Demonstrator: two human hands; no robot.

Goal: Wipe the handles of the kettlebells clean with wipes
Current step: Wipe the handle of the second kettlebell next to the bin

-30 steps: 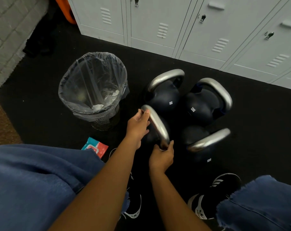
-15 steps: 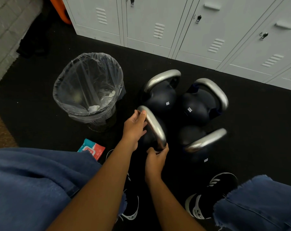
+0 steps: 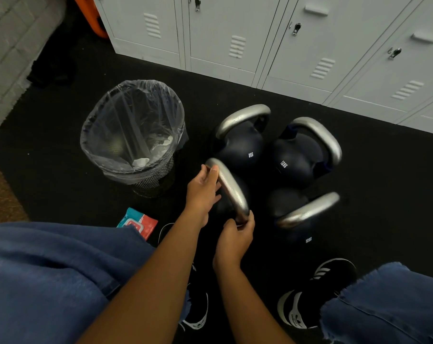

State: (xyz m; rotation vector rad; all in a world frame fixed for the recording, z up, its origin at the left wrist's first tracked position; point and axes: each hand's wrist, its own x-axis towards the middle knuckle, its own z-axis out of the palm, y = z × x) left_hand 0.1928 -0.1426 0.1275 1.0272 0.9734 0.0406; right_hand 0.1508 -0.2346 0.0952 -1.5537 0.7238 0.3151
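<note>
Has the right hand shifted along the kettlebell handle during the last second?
No. The right hand still grips the near end of the handle, at the same spot relative to the neighbouring kettlebell.

The kettlebells' handles (image 3: 231, 188) are bare grey metal with a dull, slightly pitted sheen, while their round bodies (image 3: 240, 147) look coated in smooth, dark, semi-matt paint. The bin (image 3: 150, 181) is black wire mesh lined with a thin, clear, crinkled plastic bag (image 3: 133, 125), and the wipes pack (image 3: 138, 225) is glossy plastic film. The floor (image 3: 384, 182) is matt black and faintly grainy, the lockers (image 3: 272, 33) are smooth painted metal, and the trousers (image 3: 49, 281) are blue denim.
</note>
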